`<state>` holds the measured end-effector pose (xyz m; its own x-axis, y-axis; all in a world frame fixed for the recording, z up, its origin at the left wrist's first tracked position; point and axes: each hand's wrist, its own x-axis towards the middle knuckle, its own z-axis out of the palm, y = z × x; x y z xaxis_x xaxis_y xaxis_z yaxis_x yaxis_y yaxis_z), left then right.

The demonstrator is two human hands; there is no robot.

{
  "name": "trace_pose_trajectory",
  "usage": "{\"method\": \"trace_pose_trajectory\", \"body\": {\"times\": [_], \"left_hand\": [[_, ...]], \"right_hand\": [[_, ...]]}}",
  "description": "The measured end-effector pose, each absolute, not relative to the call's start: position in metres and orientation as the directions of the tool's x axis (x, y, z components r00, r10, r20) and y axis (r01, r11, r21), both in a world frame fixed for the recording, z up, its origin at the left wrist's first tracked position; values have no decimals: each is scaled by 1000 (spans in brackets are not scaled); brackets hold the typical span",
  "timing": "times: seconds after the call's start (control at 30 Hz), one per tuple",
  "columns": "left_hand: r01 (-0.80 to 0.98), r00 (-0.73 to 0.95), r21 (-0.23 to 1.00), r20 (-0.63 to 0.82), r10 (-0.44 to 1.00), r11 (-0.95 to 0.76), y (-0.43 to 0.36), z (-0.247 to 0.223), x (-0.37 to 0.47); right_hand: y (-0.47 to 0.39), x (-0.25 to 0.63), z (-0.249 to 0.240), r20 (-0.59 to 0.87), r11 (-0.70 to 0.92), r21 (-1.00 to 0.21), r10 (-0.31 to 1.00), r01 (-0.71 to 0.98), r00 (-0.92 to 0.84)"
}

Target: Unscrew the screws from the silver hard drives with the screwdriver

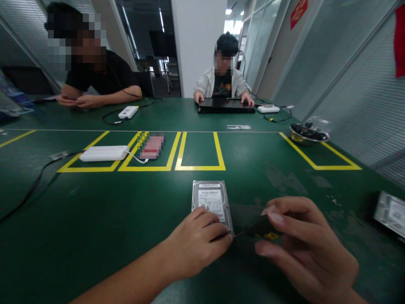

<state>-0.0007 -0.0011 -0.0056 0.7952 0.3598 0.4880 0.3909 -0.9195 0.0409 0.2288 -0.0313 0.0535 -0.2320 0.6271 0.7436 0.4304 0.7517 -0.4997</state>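
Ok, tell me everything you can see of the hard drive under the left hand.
The hard drive is a flat, silvery, metal-looking rectangle with a white printed label, its text too small to read. It lies label up on the green table, nearer than the yellow outlines. The left hand covers its near part. The tool in the right hand points at its near right corner; contact is unclear.

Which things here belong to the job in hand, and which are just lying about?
In the job:
- hard drive, held by the left hand
- screwdriver, in the right hand

Lying about, it seems:
- white box
- pink item, blurred
- bowl of dark things
- second drive, far right, though it may belong too
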Motion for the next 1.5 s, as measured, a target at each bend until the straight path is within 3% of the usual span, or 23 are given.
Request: {"method": "trace_pose_trajectory", "body": {"times": [0.87, 1.3, 1.5], "left_hand": [[398, 781, 60, 501, 372, -915, 0, -5, 2], [381, 781, 57, 514, 355, -923, 1, -5, 3], [383, 779, 41, 523, 346, -923, 1, -7, 2]], "right_hand": [[-32, 224, 57, 736, 771, -478, 613, 421, -287], [-32, 221, 48, 740, 725, -539, 651, 430, -170], [-31, 220, 43, 791, 773, -519, 596, 366, -139]]}}
